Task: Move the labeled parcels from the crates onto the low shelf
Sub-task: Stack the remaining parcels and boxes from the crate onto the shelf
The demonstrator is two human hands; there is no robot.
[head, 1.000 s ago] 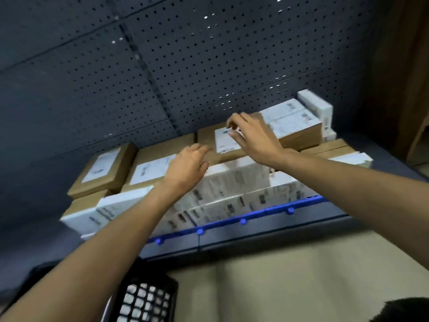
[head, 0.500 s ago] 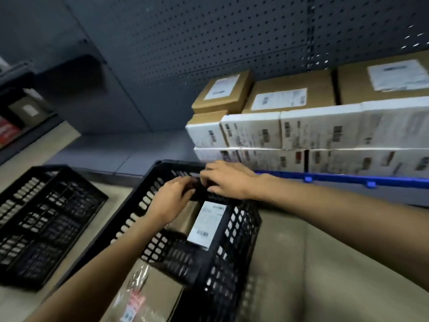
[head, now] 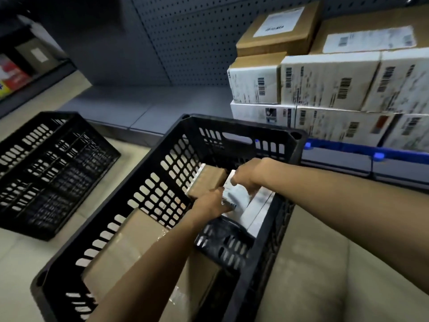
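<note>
Since half a second ago both hands have been lowered from the far rim into the crate [head: 299, 135]. Inside it, the small parcel [head: 235, 197] is clasped at its far edge by the right hand [head: 246, 177] and at its near edge by the left hand [head: 209, 205], fingers curled on it. A brown box [head: 210, 180] lies just left of it. Stacked parcels [head: 325, 82] are seen on the shelf [head: 151, 108] beyond the crate, and a second crate [head: 51, 168] well to its left.

dim indoor light | motion blur on labels | wide-angle bending at edges | corners dark
</note>
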